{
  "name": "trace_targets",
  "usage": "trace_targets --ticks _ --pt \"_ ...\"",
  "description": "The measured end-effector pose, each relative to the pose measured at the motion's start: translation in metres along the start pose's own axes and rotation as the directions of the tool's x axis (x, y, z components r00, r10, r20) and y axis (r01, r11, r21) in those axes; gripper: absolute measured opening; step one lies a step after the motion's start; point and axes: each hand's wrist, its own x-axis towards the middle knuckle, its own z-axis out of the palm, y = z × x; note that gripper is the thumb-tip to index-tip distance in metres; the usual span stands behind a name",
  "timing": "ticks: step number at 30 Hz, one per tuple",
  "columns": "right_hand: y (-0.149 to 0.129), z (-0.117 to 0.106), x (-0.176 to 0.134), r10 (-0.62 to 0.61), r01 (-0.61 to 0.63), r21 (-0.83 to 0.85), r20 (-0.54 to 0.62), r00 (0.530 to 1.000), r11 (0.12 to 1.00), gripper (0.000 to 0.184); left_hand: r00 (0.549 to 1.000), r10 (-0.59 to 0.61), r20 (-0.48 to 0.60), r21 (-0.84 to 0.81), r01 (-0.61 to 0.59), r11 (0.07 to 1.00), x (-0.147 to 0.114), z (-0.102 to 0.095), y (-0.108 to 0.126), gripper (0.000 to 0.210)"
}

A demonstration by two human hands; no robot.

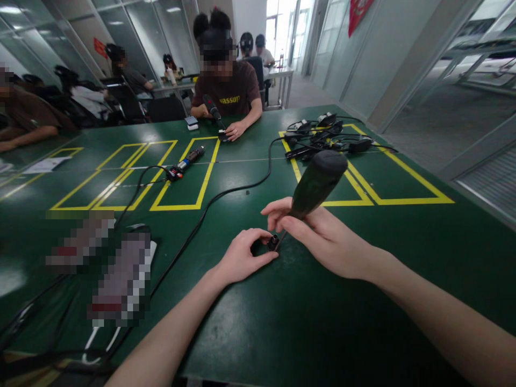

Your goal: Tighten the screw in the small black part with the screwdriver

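My right hand [336, 242] is closed around the lower end of a screwdriver [318, 180] with a thick black handle, which leans up and to the right. Its thin shaft runs down to a small black cylindrical part [273, 243] on the green table. Thumb and fingers of my left hand [242, 257] pinch that part from the left. The part has a round, shiny opening on top. Whether the screwdriver's tip sits in the part or beside it, I cannot tell.
Black cables and connectors [322, 131] lie heaped at the back right, with one long cable [226, 191] curving across the table [363, 322]. A blue-and-black tool [187, 161] lies inside yellow tape. Two blurred devices [121, 274] are at left. A person opposite works with a dark tool [212, 106].
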Motion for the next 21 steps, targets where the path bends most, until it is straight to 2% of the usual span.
trace_targets --ticks 16,21 --pt "0.0011 0.0037 0.0001 -0.068 0.069 0.035 -0.037 0.997 0.997 0.020 1.000 -0.005 0.007 -0.025 0.005 1.000 0.0013 -0.0010 0.0012 0.025" --pt "0.0021 0.0056 -0.0004 -0.055 0.056 0.057 -0.030 0.998 0.997 0.018 1.000 0.001 0.001 -0.027 -0.001 1.000 0.0014 -0.0011 0.0011 0.026"
